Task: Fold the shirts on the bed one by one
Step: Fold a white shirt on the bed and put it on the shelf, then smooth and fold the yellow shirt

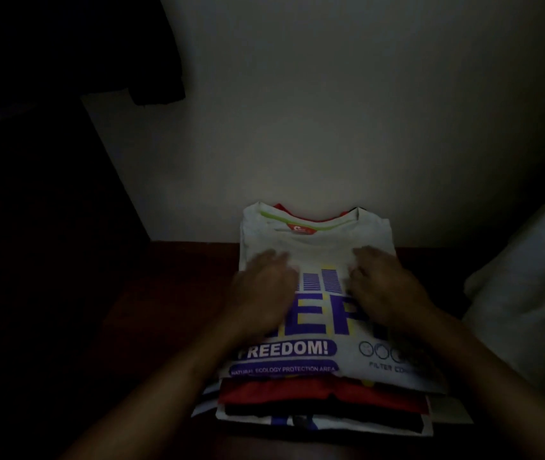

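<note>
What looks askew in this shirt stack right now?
Nothing damaged. The white FREEDOM shirt on top, under the left hand and right hand, overhangs the red shirt to the right; lower layers poke out left.

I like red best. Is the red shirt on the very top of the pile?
No, the white shirt with purple print lies on top, the left hand and right hand on it; the red shirt is beneath.

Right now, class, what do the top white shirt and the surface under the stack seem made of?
White shirt: likely soft knit cotton, matte, judging by its limp collar and printed lettering. Surface: dark reddish-brown, smooth, perhaps wood; too dim to be sure.
</note>
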The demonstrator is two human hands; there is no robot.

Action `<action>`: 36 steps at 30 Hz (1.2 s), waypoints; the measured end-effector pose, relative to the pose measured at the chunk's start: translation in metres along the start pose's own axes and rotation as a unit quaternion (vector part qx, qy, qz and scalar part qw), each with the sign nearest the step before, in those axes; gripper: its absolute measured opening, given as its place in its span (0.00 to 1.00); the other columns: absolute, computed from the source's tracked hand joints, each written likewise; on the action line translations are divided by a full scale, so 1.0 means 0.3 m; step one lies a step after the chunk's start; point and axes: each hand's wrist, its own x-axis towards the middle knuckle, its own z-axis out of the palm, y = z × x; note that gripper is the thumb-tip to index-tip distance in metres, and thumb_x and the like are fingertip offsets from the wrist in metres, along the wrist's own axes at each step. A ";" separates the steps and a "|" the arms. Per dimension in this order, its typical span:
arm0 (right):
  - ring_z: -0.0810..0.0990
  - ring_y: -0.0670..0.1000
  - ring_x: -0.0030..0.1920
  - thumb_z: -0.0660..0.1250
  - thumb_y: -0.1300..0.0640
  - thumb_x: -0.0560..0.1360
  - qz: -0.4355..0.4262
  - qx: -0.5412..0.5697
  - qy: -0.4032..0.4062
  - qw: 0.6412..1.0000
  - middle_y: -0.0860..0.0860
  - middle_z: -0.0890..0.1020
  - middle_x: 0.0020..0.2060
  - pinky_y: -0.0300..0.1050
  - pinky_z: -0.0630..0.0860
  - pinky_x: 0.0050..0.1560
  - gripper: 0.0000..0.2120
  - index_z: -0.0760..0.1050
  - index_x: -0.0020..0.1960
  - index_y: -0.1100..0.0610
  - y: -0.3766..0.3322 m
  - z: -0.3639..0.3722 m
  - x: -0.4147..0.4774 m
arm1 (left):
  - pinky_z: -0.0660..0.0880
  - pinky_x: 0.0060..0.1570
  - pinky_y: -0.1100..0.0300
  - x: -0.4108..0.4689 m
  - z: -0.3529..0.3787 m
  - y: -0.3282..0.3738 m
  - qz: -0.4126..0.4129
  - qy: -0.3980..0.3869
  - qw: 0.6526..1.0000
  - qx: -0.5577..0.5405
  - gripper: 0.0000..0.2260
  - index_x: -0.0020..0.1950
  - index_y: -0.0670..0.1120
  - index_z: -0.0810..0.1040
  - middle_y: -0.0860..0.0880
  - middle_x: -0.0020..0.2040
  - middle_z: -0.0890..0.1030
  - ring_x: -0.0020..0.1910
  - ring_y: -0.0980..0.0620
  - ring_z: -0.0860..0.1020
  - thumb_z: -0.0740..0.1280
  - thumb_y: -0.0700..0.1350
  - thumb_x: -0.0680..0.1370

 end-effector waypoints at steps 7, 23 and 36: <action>0.47 0.61 0.83 0.46 0.38 0.84 -0.057 -0.088 -0.077 0.992 0.55 0.51 0.84 0.66 0.51 0.79 0.31 0.54 0.83 0.53 0.004 0.187 -0.098 | 0.40 0.81 0.39 -0.084 0.115 -0.019 0.025 -0.086 0.994 0.066 0.28 0.85 0.54 0.38 0.49 0.86 0.40 0.84 0.46 0.40 0.44 0.59 0.87; 0.43 0.58 0.84 0.32 0.39 0.80 0.011 -0.089 0.093 0.992 0.57 0.49 0.84 0.57 0.41 0.81 0.38 0.51 0.84 0.55 -0.073 -0.358 -0.556 | 0.39 0.80 0.38 -0.360 -0.301 0.410 0.113 -0.002 0.981 0.158 0.27 0.86 0.51 0.44 0.47 0.85 0.38 0.83 0.46 0.35 0.45 0.56 0.88; 0.64 0.66 0.78 0.48 0.43 0.83 0.253 -0.067 0.163 0.951 0.63 0.68 0.77 0.67 0.60 0.77 0.31 0.69 0.77 0.61 -0.242 -1.237 -1.350 | 0.72 0.67 0.32 -0.800 -0.974 1.148 0.321 -0.050 0.934 0.150 0.28 0.78 0.45 0.72 0.38 0.78 0.69 0.76 0.34 0.70 0.51 0.55 0.82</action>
